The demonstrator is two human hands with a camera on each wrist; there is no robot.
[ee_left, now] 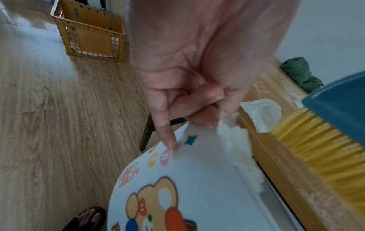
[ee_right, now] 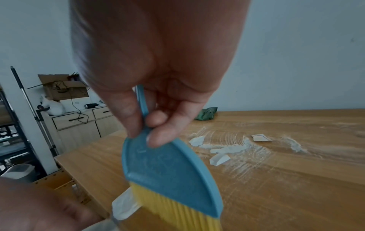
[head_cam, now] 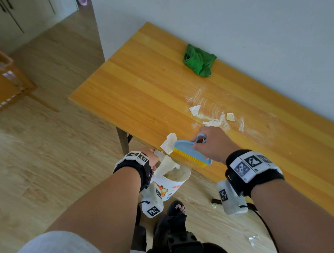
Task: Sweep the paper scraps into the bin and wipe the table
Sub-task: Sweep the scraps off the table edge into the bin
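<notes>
Paper scraps (head_cam: 215, 122) partly swept: one crumpled white piece (head_cam: 168, 143) at the near table (head_cam: 137, 80) edge against the brush (head_cam: 192, 151) bristles, several more with streaks of white powder toward 1 o'clock from the brush. Right hand (head_cam: 213, 144) pinching the blue brush handle between thumb and fingers; left hand (head_cam: 149, 158) gripping the rim of the cartoon-printed white bin (head_cam: 172, 181), held just under the table edge at 7 o'clock from the brush, already holding crumpled white paper. Green cloth (head_cam: 199, 61) bunched at 12 o'clock by the wall, untouched, so wiping likely not yet begun.
</notes>
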